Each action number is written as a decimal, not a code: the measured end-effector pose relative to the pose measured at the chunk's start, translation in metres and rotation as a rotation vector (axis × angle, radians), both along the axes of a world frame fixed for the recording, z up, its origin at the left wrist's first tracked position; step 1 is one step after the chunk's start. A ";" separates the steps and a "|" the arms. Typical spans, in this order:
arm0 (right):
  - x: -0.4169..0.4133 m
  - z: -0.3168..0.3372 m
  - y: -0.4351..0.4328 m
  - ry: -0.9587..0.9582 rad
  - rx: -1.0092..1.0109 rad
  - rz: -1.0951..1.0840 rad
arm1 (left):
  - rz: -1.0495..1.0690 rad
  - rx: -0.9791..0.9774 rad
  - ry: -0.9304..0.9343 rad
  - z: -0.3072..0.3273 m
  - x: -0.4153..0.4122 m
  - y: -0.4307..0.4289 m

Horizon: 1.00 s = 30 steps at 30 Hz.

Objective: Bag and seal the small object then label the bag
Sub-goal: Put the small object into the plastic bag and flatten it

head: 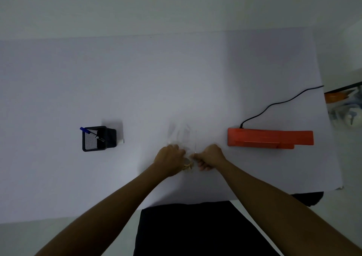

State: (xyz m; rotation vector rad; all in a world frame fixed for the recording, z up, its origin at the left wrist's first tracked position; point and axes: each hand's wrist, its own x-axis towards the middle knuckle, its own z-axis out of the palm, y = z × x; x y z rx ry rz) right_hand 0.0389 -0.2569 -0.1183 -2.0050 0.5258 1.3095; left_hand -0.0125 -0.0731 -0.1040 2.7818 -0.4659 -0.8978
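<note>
table [137, 79], curled hands [169, 158] [210, 156] on clear bag [181, 133]

My feed is dim and grey-blue. The surface [137, 79] glows palest mid-frame and darkens toward the corners. The clear bag [182, 134] is a faint blurred smear, and straight edges bow from the wide lens.

Setting: plain packing bench, office-type room.
White table [176, 79] set against a bare white wall [176, 4]. Orange bag sealer [270, 138] on the right with a black power cord [274, 104] running off the edge; black mesh pen cup [96, 139] on the left holding a blue pen [88, 131].
</note>
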 end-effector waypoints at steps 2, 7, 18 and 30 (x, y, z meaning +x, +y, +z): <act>0.000 0.000 -0.002 0.006 0.031 -0.006 | 0.045 0.045 -0.018 0.007 -0.005 -0.012; 0.001 0.003 -0.008 -0.079 0.107 -0.063 | 0.040 0.118 0.001 0.006 -0.026 -0.032; 0.015 0.015 0.014 -0.047 0.543 -0.321 | 0.308 0.201 0.093 0.015 -0.042 -0.060; 0.042 -0.013 0.033 -0.028 0.587 -0.410 | 0.290 0.187 0.202 0.020 -0.042 -0.056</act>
